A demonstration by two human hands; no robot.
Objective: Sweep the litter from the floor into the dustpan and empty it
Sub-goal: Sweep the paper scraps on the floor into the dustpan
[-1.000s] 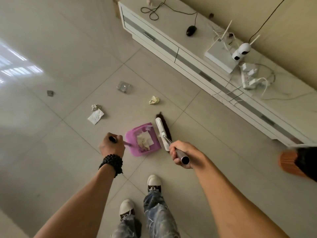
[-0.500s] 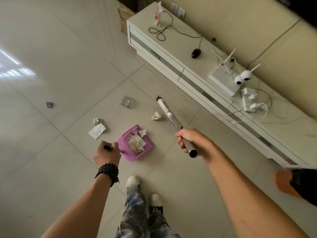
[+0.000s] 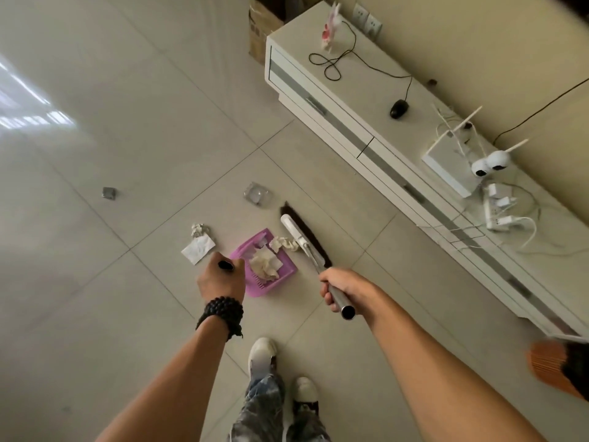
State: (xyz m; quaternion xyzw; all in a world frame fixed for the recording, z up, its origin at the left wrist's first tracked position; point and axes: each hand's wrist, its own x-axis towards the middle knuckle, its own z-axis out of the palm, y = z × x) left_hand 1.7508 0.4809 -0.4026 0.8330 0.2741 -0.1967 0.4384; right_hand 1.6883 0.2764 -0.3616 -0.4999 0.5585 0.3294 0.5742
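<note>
Head view: sweep partly done, several scraps still on the floor

Head camera looks down at a tiled floor. Left hand, just left of frame centre, has its fingers wrapped shut around the black end of the dustpan handle. Right hand, right of centre, is clamped on the metal shaft of the broom.

Dustpan: pink, lying on the floor at mid-frame, mouth toward the upper right. Inside it sits a heap of crumpled tissue, so at least part of the litter is collected.

Broom head lies just right of the pan's mouth, angled from upper left to lower right. A yellowish paper wad sits at the lip of the pan, pressed between pan edge and broom head; it looks about to go in, not yet fully inside. Cannot tell if it rests on the pan or on the tile.

Still on the floor:
- flat white paper just left of the pan, with a small crumpled scrap touching its upper edge;
- clear plastic piece above the pan, near the broom tip;
- small grey scrap well apart, toward the left of the frame.

Judgement: roughly the middle of the task. One wad being taken in; four pieces left to sweep, the grey one needing a repositioning of the pan. Emptying not begun; no bin is identifiable in view.
</note>
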